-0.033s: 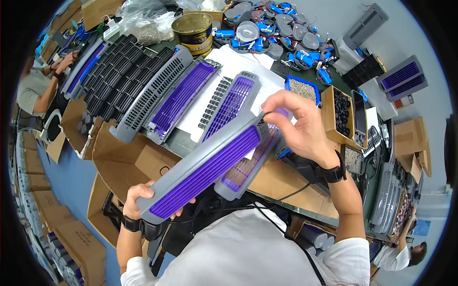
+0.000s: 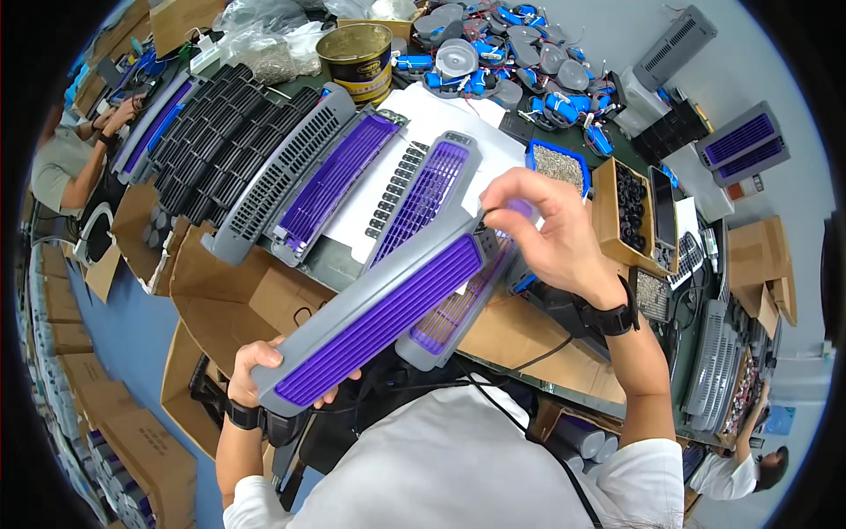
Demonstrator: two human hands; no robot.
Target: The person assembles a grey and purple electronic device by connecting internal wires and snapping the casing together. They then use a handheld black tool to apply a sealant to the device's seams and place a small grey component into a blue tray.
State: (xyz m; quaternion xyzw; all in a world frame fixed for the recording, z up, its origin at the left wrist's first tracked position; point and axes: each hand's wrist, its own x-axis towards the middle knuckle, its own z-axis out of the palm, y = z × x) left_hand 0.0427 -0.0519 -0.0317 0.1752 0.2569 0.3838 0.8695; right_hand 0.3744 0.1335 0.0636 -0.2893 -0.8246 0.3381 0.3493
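Purple-grilled housing (image 2: 381, 319): lower end clamped by the left hand (image 2: 250, 372); at the upper end, a dark piece (image 2: 490, 212) pinched by the right hand (image 2: 560, 234).

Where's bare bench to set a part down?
Brown cardboard between the nearer bench grille and black block below the right hand, crossed by a black cable; white paper between the blue-grey parts pile and farther bench grille. Crowded: bench left, packed with black slats and purple-grey housings.

Bright, even light; strong fisheye distort. nr blk edges
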